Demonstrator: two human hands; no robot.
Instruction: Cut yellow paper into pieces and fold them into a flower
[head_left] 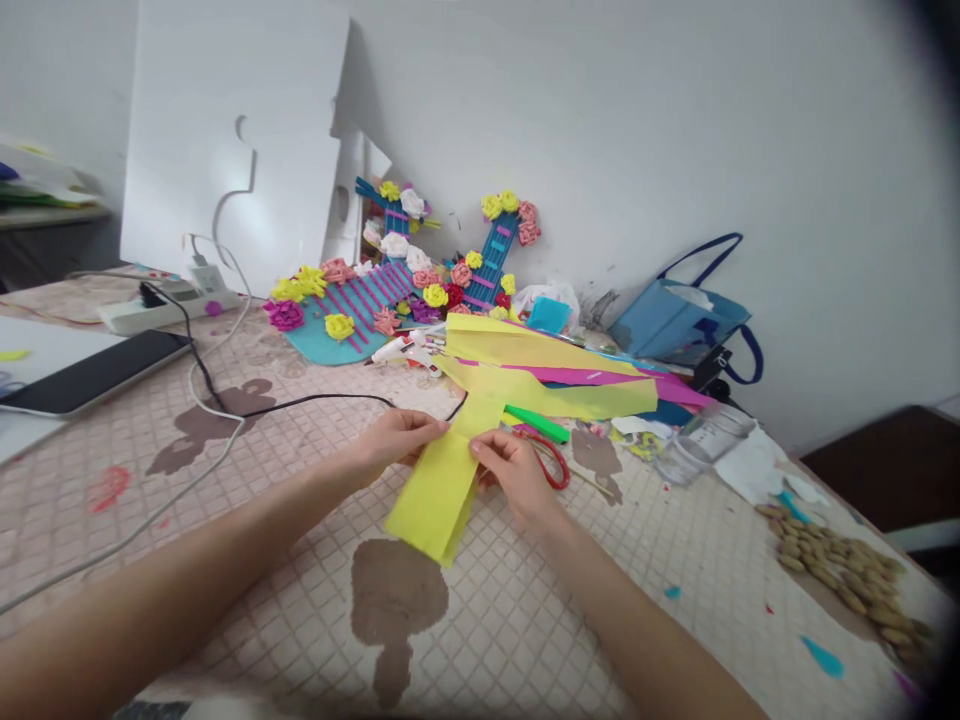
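Plain white wall is filling the background, and below it a table with a diamond-patterned cover is carrying a whole lot of craft clutter. Right in the middle, a folded strip of yellow paper is sitting between 2 bare hands, its near end pointing back at the person. Left hand is pinching the left edge, thumb and fingers closed on it. Right hand is doing the same on the right edge, so both are gripping pretty lightly by the look of it. Just beside the right hand, red-handled scissors are lying near a green stick-like piece. Behind the strip, yellow and pink sheets are spreading out to the right, with a white glue gun resting on their left. Further back, 2 flower-covered craft pieces are leaning up. Off to the right, a blue bag and a clear jar are hanging out near some nuts.
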